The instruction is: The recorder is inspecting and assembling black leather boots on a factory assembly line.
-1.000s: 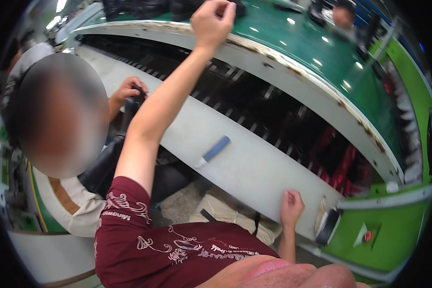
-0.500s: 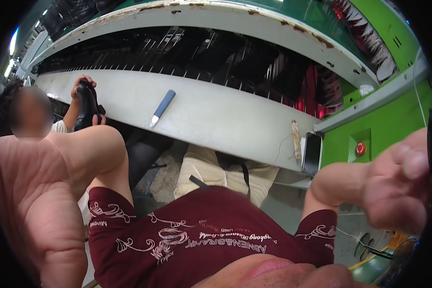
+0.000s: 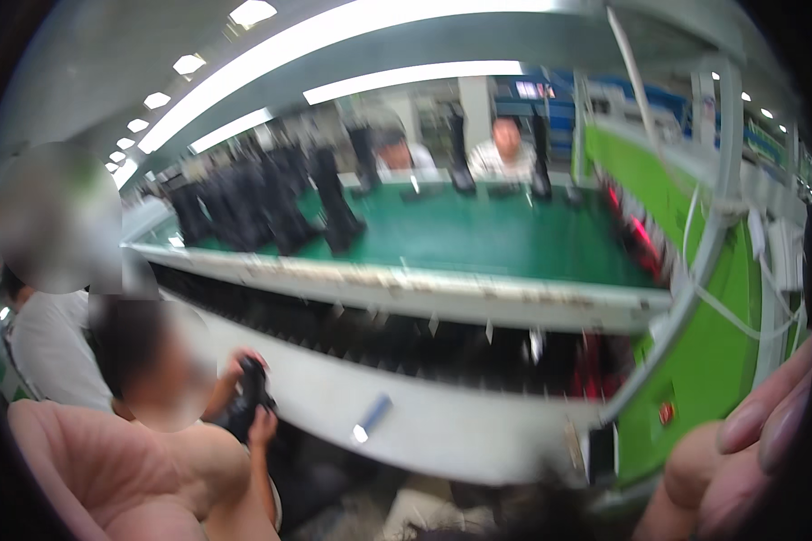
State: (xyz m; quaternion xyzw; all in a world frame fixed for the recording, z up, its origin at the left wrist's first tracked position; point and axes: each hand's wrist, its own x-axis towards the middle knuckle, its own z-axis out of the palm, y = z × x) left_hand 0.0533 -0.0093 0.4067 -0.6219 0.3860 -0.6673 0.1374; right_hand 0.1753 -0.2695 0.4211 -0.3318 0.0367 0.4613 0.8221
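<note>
My left hand [image 3: 108,473] is raised very close at the lower left, palm showing; its fingers run out of view. At the right rim my right hand [image 3: 767,442] is also raised, its fingers bent together against the dark edge; what they hold is hidden. Neither hand touches the pale worktable [image 3: 442,442] below. On that table lies a blue-handled blade tool [image 3: 373,418], blurred. Near its right end are a wound bundle of thread [image 3: 574,444] and a dark phone [image 3: 602,453].
A co-worker at left holds a black shoe [image 3: 252,386]. Beyond the dark slatted gap, black boots [image 3: 334,198] stand on a green conveyor [image 3: 478,234]. Two people are across it. A green machine frame [image 3: 695,379] with a red button [image 3: 666,413] and hanging cables stands at right.
The view has swung upward, bringing in the conveyor, boots, ceiling lights and people beyond. Both my hands stay raised at the sides, now lower in the picture. The table things have not visibly been moved.
</note>
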